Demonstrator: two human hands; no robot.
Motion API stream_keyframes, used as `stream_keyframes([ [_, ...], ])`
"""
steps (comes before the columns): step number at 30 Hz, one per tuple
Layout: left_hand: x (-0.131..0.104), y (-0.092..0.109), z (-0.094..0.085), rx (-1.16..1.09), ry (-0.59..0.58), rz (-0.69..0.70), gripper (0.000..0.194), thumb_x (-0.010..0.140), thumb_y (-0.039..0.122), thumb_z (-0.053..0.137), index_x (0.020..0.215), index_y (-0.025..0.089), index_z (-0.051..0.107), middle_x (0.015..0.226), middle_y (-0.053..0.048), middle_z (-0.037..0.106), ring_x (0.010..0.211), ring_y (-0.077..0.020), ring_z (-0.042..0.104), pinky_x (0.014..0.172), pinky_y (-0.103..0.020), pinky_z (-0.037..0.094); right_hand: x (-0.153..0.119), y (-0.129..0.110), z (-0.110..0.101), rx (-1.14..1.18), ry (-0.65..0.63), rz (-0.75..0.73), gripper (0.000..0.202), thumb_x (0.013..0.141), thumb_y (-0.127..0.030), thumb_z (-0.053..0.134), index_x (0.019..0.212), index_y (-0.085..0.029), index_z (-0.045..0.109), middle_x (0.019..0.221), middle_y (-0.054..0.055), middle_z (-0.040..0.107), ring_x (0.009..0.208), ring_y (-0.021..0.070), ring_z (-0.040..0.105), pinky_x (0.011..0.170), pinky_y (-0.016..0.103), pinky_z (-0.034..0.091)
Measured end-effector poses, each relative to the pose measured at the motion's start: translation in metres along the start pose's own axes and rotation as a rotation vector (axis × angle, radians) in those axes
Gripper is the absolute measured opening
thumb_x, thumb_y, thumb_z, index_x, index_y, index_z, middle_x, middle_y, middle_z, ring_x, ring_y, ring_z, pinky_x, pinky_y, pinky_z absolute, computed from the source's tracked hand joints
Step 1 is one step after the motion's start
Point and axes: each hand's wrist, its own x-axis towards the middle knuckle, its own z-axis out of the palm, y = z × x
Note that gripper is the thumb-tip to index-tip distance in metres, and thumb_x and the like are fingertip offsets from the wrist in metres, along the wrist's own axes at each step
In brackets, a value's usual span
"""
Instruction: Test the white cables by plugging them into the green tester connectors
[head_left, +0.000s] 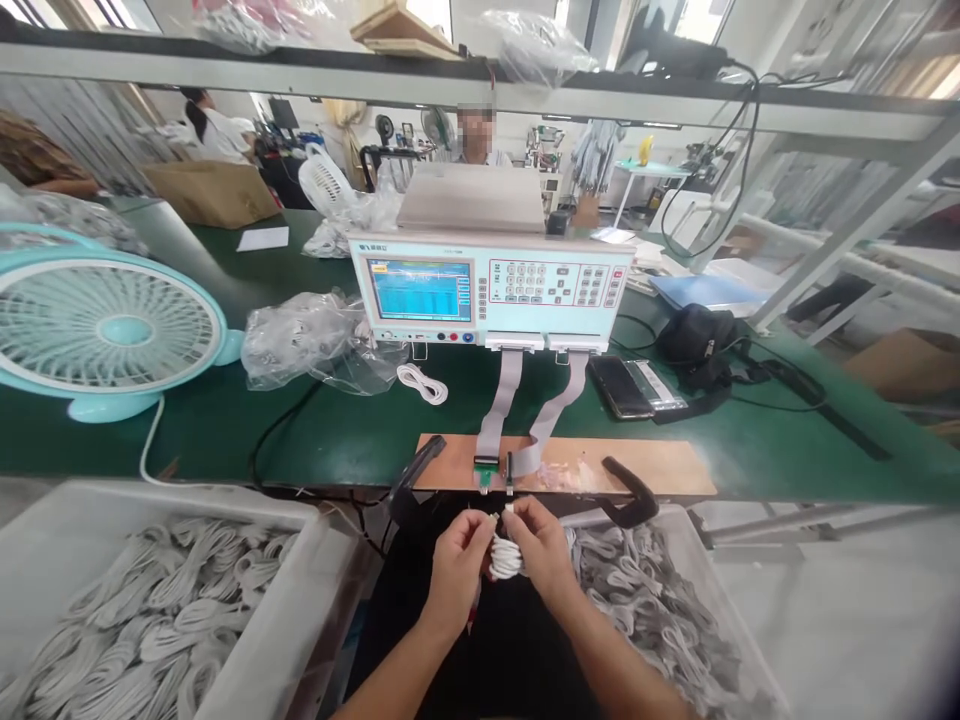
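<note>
A coiled white cable (pixel 507 560) hangs between my two hands, just in front of the bench edge. My left hand (pixel 463 548) pinches one end of it between thumb and fingers. The other end is pinched in my right hand (pixel 541 545), close under the small connectors. A green adapter board (pixel 486 472) and a dark connector (pixel 510 470) sit at the edge of a wooden board (pixel 667 465). Grey ribbon cables (pixel 496 410) run from them up to a tester (pixel 487 290) with a lit blue screen. Whether either cable end touches a connector I cannot tell.
White bins of bundled cables stand at left (pixel 300 520) and right (pixel 686 530). Black clamps (pixel 416 475) hold the wooden board. A turquoise fan (pixel 124 330), plastic bags (pixel 307 340), a loose white cable coil (pixel 422 384) and a phone (pixel 621 388) lie on the green bench. People sit beyond.
</note>
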Motion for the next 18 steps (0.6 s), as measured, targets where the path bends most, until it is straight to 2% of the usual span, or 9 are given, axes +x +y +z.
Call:
stream_keyframes([
  [4, 0.01, 0.0, -0.003, -0.031, 0.002, -0.008, 0.029, 0.077, 0.045, 0.064, 0.077, 0.016, 0.059, 0.059, 0.005, 0.053, 0.047, -0.0084, 0.048, 0.044, -0.019, 0.042, 0.006, 0.0, 0.007, 0.068, 0.077, 0.051, 0.03, 0.073, -0.044, 0.068, 0.065, -0.017, 0.055, 0.056, -0.005, 0.049, 0.051, 0.011, 0.04, 0.052, 0.024, 0.035],
  [8, 0.016, -0.002, -0.01, -0.003, -0.015, -0.033, 0.029, 0.077, 0.044, 0.064, 0.079, 0.016, 0.061, 0.062, 0.003, 0.057, 0.047, -0.0098, 0.051, 0.043, -0.021, 0.045, 0.005, 0.001, 0.008, 0.124, 0.11, 0.104, 0.03, 0.071, -0.044, 0.069, 0.067, -0.017, 0.058, 0.056, -0.004, 0.05, 0.052, 0.0113, 0.041, 0.051, 0.024, 0.035],
  [13, 0.02, 0.011, -0.024, 0.175, -0.136, 0.02, 0.029, 0.079, 0.045, 0.06, 0.074, 0.016, 0.062, 0.059, 0.002, 0.057, 0.048, -0.011, 0.051, 0.043, -0.02, 0.042, 0.005, -0.002, 0.01, 0.127, 0.161, 0.101, 0.029, 0.07, -0.042, 0.072, 0.066, -0.016, 0.059, 0.057, -0.004, 0.053, 0.053, 0.0105, 0.043, 0.054, 0.024, 0.036],
  [18, 0.024, 0.028, -0.031, 0.296, -0.3, 0.068, 0.033, 0.083, 0.043, 0.054, 0.066, 0.016, 0.064, 0.064, -0.002, 0.06, 0.054, -0.0131, 0.053, 0.046, -0.02, 0.041, 0.008, -0.008, 0.013, 0.337, 0.161, 0.231, 0.034, 0.061, -0.041, 0.079, 0.057, -0.016, 0.057, 0.048, -0.004, 0.051, 0.042, 0.0079, 0.038, 0.044, 0.022, 0.031],
])
